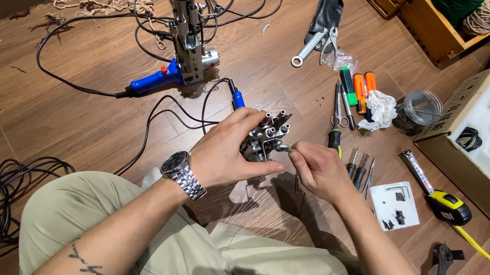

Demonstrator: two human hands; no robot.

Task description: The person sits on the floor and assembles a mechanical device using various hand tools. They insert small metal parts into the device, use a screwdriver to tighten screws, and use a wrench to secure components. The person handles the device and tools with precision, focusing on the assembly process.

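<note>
Your left hand [226, 154] grips small grey metal block assembly [266, 137]; right hand [318, 168] pinches thin tool at it. Black-handled screwdrivers [360, 168] just beside, black cable [177, 111] near.

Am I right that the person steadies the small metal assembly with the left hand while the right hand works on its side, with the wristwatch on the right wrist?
Not quite: the wristwatch sits on the left wrist, as the head view shows. The rest holds: the left hand steadies the small metal assembly, and the right hand works on its side.
</note>
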